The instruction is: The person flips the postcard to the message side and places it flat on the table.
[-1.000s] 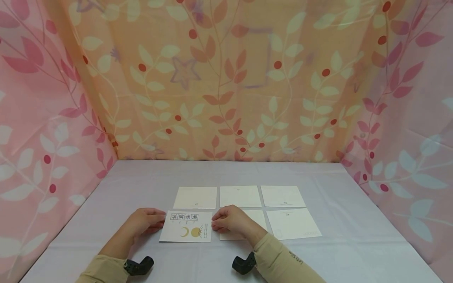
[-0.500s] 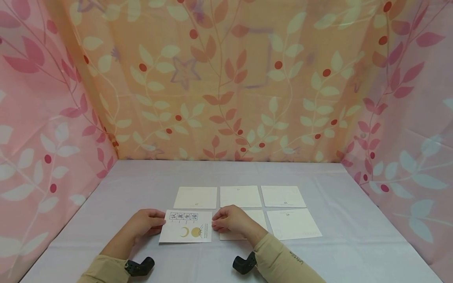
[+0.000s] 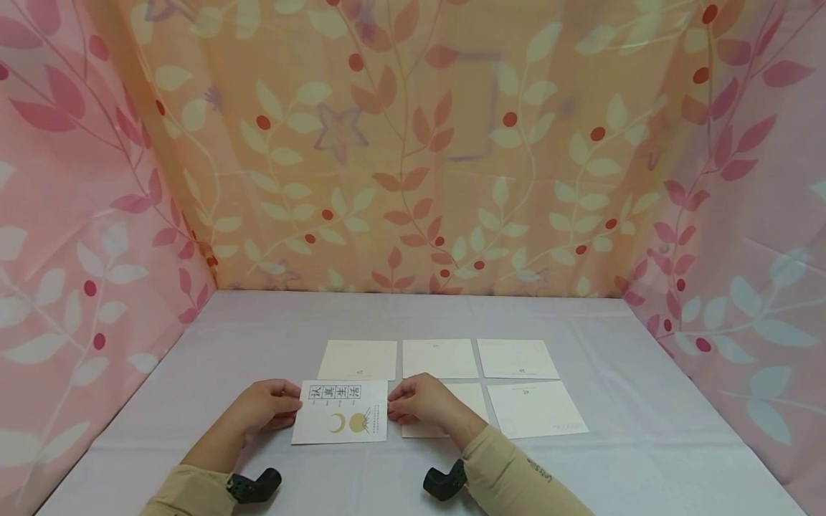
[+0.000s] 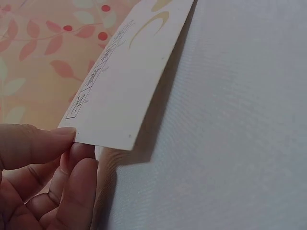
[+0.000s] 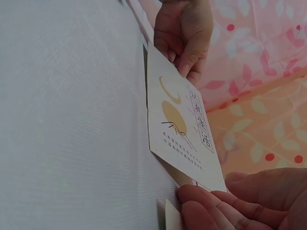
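Observation:
A white postcard (image 3: 338,412), printed with boxed characters, a gold crescent and a gold sun, is held between both hands at the front left of the card layout. My left hand (image 3: 269,405) pinches its left edge between thumb and fingers, near the far corner in the left wrist view. On the opposite edge, my right hand (image 3: 422,403) pinches it with the thumb (image 5: 254,187) above and fingers below. The postcard tilts, its far edge raised off the cloth, and a shadow shows beneath it in the left wrist view.
Several blank-looking cards lie flat on the white cloth (image 3: 632,459): a back left card (image 3: 358,358), a back middle card (image 3: 440,358), a back right card (image 3: 516,358), a front middle card (image 3: 466,395) partly under the right hand, and a front right card (image 3: 537,408). Patterned curtains (image 3: 413,143) enclose the table.
The postcard's far edge has risen slightly and now reaches the near edge of the back left card in the head view. Both hands have kept nearly the same place and grip.

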`<state>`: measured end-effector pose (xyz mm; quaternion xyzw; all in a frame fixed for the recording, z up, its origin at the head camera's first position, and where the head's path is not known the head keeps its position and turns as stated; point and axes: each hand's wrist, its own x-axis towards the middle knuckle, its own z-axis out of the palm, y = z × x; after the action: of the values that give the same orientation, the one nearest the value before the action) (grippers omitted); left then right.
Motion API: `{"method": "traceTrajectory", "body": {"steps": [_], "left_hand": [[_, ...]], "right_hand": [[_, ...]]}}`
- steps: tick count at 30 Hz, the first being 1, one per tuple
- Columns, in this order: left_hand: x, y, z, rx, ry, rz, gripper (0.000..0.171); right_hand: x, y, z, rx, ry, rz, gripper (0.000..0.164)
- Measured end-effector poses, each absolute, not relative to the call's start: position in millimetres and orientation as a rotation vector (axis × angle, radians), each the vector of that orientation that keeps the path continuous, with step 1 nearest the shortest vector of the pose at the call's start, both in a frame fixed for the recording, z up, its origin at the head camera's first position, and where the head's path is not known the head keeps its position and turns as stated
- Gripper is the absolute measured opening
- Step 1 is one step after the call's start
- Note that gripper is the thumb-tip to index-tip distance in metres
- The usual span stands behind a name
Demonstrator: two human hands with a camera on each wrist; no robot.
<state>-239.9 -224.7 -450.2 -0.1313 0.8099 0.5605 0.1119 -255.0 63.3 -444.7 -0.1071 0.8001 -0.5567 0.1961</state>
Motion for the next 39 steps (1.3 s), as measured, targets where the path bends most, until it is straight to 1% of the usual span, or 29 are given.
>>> {"method": "traceTrajectory", "body": {"steps": [5, 25, 35, 39], "left_hand": [[-239.9, -224.6, -448.5, -0.378, 2.373, 1.657, 0.018], [-244.9, -223.0, -440.2, -0.322, 2.369, 1.683, 0.015], [-243.7, -220.3, -438.0, -0.274, 2.365, 1.702, 0.022], [-244.7, -220.2, -438.0, -0.261, 2.355, 1.712, 0.022]], "right_hand": [[-254.2, 63.7, -444.4, -0.293, 2.226, -1.588, 0.009], [-259.7, 66.4, -444.9, -0.322, 2.204, -1.675, 0.006], [-257.7, 65.8, -439.0, -0.324, 2.201, -1.671, 0.008], [-258.8, 66.1, -438.7, -0.315, 2.204, -1.661, 0.008]]}}
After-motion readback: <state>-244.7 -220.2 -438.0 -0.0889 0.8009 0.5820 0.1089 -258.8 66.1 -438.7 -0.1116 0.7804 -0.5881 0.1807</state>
